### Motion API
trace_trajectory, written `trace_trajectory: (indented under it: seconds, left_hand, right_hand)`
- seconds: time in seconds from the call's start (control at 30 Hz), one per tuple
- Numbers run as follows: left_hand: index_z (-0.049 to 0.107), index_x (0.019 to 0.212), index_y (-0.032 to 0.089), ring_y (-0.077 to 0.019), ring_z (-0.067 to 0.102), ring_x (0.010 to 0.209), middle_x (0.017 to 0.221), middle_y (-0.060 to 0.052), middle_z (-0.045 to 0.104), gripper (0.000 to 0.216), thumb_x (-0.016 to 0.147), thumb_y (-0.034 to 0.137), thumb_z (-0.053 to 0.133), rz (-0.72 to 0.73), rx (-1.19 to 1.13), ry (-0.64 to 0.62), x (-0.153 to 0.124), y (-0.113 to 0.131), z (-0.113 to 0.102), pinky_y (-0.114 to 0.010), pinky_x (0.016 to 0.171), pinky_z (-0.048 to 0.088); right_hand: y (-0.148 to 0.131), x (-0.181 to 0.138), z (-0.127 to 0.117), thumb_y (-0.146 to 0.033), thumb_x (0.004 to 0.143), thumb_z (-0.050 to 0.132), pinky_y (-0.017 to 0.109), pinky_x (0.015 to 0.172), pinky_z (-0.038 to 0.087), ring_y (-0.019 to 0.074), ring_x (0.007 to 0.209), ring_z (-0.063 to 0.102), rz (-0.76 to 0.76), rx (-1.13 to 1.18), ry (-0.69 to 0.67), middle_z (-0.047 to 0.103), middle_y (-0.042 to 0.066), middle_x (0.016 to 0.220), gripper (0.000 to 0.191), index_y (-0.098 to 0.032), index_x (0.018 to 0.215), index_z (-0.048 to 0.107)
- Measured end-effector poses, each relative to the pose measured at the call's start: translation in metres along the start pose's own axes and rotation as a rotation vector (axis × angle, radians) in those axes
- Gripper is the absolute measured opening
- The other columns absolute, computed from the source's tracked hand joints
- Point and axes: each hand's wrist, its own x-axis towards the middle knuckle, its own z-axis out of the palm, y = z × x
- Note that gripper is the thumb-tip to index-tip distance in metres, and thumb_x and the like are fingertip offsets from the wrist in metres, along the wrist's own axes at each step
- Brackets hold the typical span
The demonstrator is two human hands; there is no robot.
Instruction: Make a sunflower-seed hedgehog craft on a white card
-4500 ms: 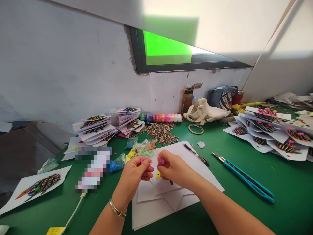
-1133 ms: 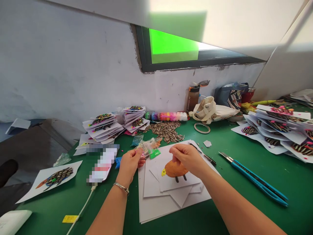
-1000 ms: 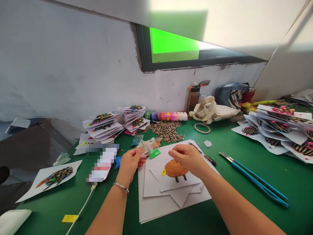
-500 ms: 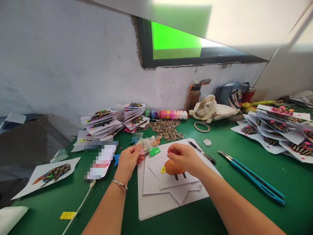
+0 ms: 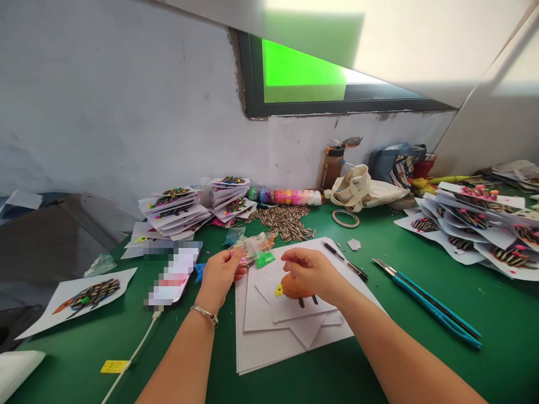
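Note:
My left hand (image 5: pixel 221 275) is closed in a pinch, with a bit of pink clay (image 5: pixel 241 261) showing between thumb and fingers. Clear plastic bags of clay (image 5: pixel 255 247), one bright green, lie against its fingertips. My right hand (image 5: pixel 311 272) hovers over a white card (image 5: pixel 290 311), its thumb and fingers pinched together; whatever they hold is too small to make out. On the card is a flattened brown clay body (image 5: pixel 295 287) with a yellow head and two dark legs, partly hidden by this hand. Beneath the card lie stacked white sheets (image 5: pixel 261 356).
Sunflower seeds (image 5: pixel 290 221) are heaped behind the bags. A pen (image 5: pixel 345 260) and blue craft knife (image 5: pixel 427 303) lie to the right. Piles of seed-decorated cards (image 5: pixel 172 210) stand left and right (image 5: pixel 475 230). A phone (image 5: pixel 177 275) with a cable, a tape roll (image 5: pixel 345 218) and a bottle (image 5: pixel 332 168) are about.
My right hand has shifted slightly to the left above the card. My left hand keeps its pinch beside the bags. The whole view has moved a little.

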Motion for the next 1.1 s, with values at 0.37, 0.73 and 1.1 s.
trace_trajectory:
  seconds: [0.37, 0.73, 1.1]
  left_hand:
    - [0.065, 0.074, 0.015, -0.0201, 0.067, 0.064, 0.068, -0.005, 0.069, 0.052, 0.06, 0.064, 0.072, -0.005, 0.005, 0.018, 0.001, 0.0, 0.001, -0.029, 0.057, 0.053]
    - [0.064, 0.07, 0.016, -0.0208, 0.067, 0.061, 0.061, -0.005, 0.068, 0.047, 0.063, 0.062, 0.071, 0.015, 0.025, 0.032, 0.003, -0.004, 0.002, -0.026, 0.051, 0.05]
    - [0.065, 0.068, 0.016, -0.0208, 0.068, 0.061, 0.064, -0.006, 0.068, 0.042, 0.065, 0.057, 0.072, 0.035, 0.019, 0.034, 0.001, -0.004, 0.003, -0.025, 0.05, 0.05]
  right_hand:
    - [0.002, -0.001, -0.004, -0.027, 0.077, 0.059, 0.025, 0.064, 0.042, 0.014, 0.071, 0.057, -0.016, -0.086, 0.027, 0.065, -0.002, 0.079, 0.015, -0.023, 0.089, 0.066]
    - [0.006, -0.001, 0.015, -0.009, 0.082, 0.052, 0.028, 0.075, 0.042, 0.0196, 0.092, 0.058, -0.276, -0.595, -0.159, 0.067, 0.005, 0.09, 0.025, -0.023, 0.079, 0.073]
    - [0.015, 0.002, 0.024, -0.016, 0.088, 0.052, 0.029, 0.071, 0.036, 0.0192, 0.082, 0.052, -0.375, -0.808, -0.216, 0.066, 0.005, 0.078, 0.025, -0.024, 0.076, 0.072]
